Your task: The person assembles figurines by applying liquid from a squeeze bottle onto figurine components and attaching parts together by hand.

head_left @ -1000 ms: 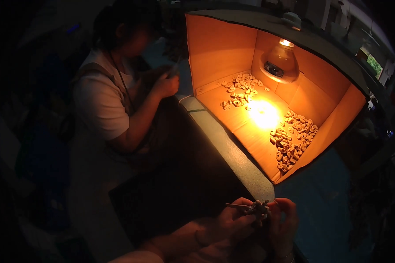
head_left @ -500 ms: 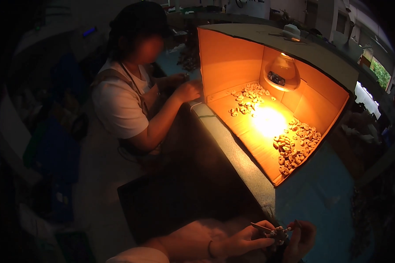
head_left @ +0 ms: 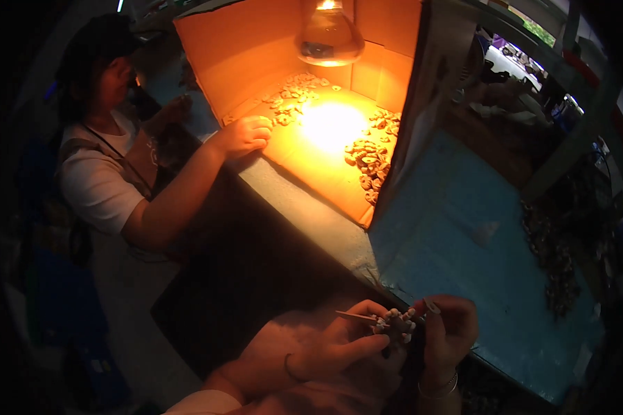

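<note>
**Small piece worked between both hands at the near edge**

The left hand (head_left: 325, 349) pinches a thin pale stick (head_left: 356, 317); the right hand (head_left: 446, 332) has its fingers clenched on a small knobbly pale cluster (head_left: 394, 325) (its material is unclear), just off the blue surface (head_left: 477, 277). Judged mid-assembly; the next move calls for steady, fine aim.

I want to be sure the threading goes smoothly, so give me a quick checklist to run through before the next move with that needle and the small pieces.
1. Left hand holds the thin needle: ok.
2. Right hand has a grip on the cluster of small pieces: ok.
3. Needle tip meets a piece: cannot tell, too small and dim.
4. Light on the hands: not ok; the lamp lights only the cardboard box.
5. Co-worker's hand clear of the work: ok, it rests at the box.
</note>
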A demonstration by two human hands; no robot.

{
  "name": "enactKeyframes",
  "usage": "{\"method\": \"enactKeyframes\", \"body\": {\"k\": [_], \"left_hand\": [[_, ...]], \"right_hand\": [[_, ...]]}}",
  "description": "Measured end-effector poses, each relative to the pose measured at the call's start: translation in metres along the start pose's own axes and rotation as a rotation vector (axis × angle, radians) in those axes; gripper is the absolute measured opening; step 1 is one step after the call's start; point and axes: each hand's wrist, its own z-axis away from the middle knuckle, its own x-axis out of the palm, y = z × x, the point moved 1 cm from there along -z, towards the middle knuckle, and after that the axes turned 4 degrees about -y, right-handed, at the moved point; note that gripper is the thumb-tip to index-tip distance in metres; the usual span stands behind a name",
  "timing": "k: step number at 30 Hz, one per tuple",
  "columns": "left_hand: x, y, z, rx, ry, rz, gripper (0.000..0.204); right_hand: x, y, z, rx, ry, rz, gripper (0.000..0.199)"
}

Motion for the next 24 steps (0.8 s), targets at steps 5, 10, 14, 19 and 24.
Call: {"method": "enactKeyframes", "body": {"k": [5, 10, 14, 19, 24], "left_hand": [[-0.001, 0.000, -0.005, 0.013, -0.025, 0.121, 0.036], [0.001, -0.006, -0.008, 0.005, -0.063, 0.036, 0.037], [0.002, -0.005, -0.004, -0.024, -0.063, -0.008, 0.037], [0.001, -0.008, -0.004, -0.048, -0.027, 0.019, 0.037], [0.004, -0.008, -0.007, -0.037, -0.055, 0.018, 0.037]], "right_hand": [[-0.008, -0.002, -0.002, -0.008, -0.029, -0.081, 0.020], [-0.018, -0.004, 0.003, -0.038, -0.129, 0.157, 0.025], [-0.018, -0.008, 0.002, -0.097, -0.175, 0.217, 0.026], [-0.022, -0.007, -0.001, -0.205, -0.249, 0.257, 0.026], [-0.025, -0.007, -0.003, -0.240, -0.258, 0.270, 0.030]]}}
